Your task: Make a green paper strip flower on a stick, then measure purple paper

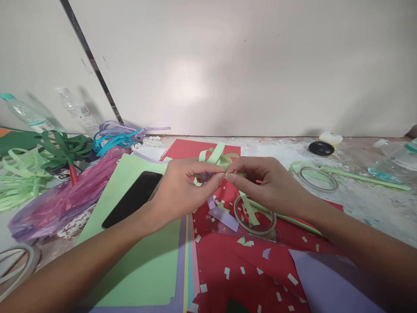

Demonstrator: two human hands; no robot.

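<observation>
The green paper strips (216, 156) sit in the middle of the frame, just above the red paper (215, 261). The left hand (182, 191) and right hand (263, 182) pinch them, fingertips pressed together. The thin loops could tear if pulled hard, or spring open if a pinch slips.

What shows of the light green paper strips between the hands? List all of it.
The light green paper strips are thin, flat bands of matte paper gathered into a small bunch. The left hand and the right hand pinch it at their fingertips, above the red paper. Several ends loop and fan upward behind the fingers; one hangs down across a tape ring.
</observation>
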